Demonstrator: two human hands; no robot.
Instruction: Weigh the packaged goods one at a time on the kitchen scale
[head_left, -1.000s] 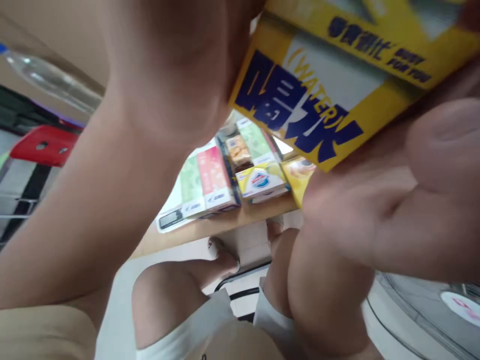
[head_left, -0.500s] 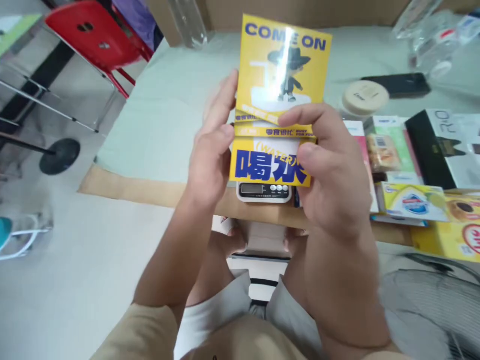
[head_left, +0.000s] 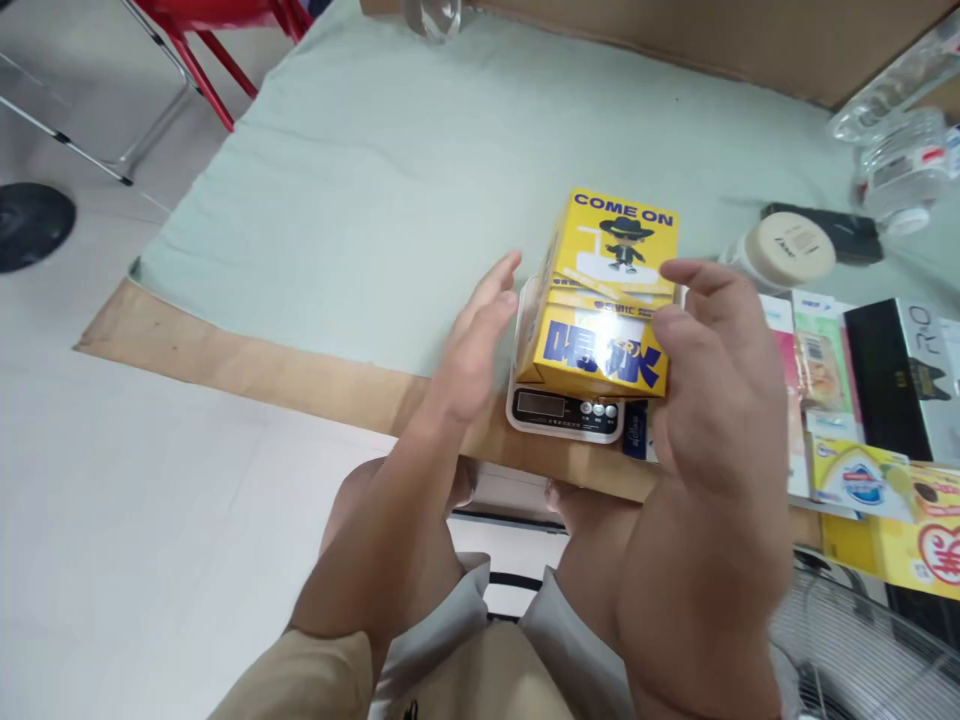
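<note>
A yellow cardboard box (head_left: 616,318) with "COME ON" and a cartoon figure in a black hat rests on a white digital kitchen scale (head_left: 562,417). The scale's display and buttons show in front of the box. To the left, my left hand (head_left: 476,350) is open, fingers stretched out, a small gap away from the box. At the box's right edge is my right hand (head_left: 709,350), its fingers apart and not wrapped round anything. The index finger and thumb tips overlap that edge; whether they touch it I cannot tell.
Right of the scale are a round-lidded jar (head_left: 791,248), a dark phone-like slab (head_left: 844,235), a black box (head_left: 889,380), a yellow soap box (head_left: 859,475) and other packages. Clear plastic bottles (head_left: 904,170) lie at the far right. A fan (head_left: 877,640) stands below the table edge.
The yellow box has come down onto the scale, away from my face. My left hand has come away from its side, and my right fingers have loosened. The view has shifted.
</note>
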